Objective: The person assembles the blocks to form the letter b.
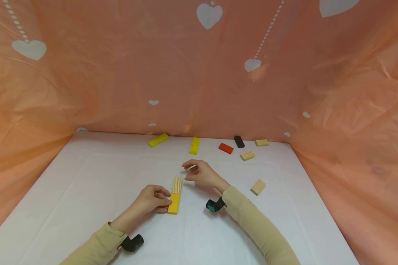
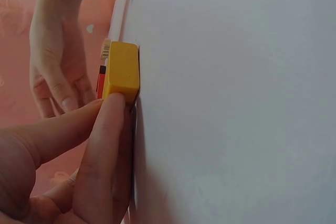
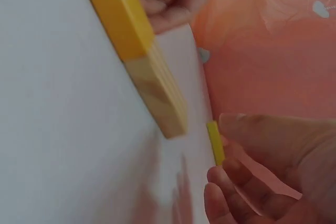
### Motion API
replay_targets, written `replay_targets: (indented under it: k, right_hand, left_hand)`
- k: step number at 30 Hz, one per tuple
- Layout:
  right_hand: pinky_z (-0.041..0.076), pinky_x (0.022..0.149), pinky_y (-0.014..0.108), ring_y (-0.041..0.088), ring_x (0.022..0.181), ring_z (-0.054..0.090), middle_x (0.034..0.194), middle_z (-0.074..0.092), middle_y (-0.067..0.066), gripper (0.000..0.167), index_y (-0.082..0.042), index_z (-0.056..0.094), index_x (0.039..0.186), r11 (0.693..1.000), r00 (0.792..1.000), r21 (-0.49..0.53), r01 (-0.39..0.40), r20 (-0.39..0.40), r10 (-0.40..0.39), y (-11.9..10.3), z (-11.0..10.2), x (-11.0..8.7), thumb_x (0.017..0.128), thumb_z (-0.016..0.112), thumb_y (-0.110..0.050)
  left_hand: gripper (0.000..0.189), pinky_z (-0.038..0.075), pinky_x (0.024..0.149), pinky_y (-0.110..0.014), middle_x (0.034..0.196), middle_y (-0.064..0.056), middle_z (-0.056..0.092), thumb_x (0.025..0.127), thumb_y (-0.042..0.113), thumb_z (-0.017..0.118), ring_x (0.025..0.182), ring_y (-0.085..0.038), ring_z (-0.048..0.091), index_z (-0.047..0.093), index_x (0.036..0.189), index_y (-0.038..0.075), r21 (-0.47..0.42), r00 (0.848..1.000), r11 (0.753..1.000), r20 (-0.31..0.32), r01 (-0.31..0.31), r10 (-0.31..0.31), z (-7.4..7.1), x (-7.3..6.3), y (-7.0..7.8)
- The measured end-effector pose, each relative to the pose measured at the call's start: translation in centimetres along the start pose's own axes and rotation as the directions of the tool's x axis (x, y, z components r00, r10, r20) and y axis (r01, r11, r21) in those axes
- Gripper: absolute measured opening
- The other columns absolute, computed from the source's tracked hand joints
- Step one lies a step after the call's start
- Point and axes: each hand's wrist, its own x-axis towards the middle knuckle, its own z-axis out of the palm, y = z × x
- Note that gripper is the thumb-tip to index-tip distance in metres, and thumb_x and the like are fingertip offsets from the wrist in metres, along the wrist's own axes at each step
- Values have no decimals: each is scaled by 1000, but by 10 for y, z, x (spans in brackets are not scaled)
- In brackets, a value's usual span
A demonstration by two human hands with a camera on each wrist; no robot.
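Note:
A yellow block (image 1: 173, 204) and a pale ribbed wooden block (image 1: 177, 185) lie end to end in one line on the white table, their ends meeting in the right wrist view. My left hand (image 1: 151, 198) rests at the yellow block's left side, thumb and fingertips touching its edge; the left wrist view has a fingertip against the yellow block (image 2: 124, 66). Beside the far end of the wooden block (image 3: 156, 95), my right hand (image 1: 201, 173) hovers with loosely bent fingers and holds nothing.
Toward the back lie two bright yellow blocks (image 1: 158, 140), a red block (image 1: 226, 148), a black block (image 1: 239, 141) and two ribbed wooden blocks (image 1: 247, 156). One plain wooden block (image 1: 258, 187) sits at the right. Orange cloth (image 1: 172, 73) surrounds the table's back and sides.

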Motion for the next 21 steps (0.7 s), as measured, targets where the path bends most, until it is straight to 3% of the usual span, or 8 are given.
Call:
replay_targets:
  k: [13, 21]
  right_hand:
    - [43, 103, 42, 35, 118, 52, 130, 54, 21, 55, 5, 50, 133, 993, 992, -24, 113, 60, -112, 6, -36, 39, 84, 73, -4]
    - [38, 108, 40, 35, 125, 45, 136, 49, 21, 60, -4, 46, 139, 988, 992, -91, 122, 54, -117, 1, -48, 62, 85, 72, -5]
  left_hand:
    - [27, 60, 61, -35, 78, -11, 62, 79, -4, 74, 66, -19, 65, 62, 102, -11, -24, 999, 999, 21, -36, 37, 0, 1, -3]
    - [28, 61, 62, -36, 79, -11, 62, 79, -4, 74, 67, -21, 66, 61, 103, -11, -19, 999, 999, 35, -32, 33, 0, -2, -3]
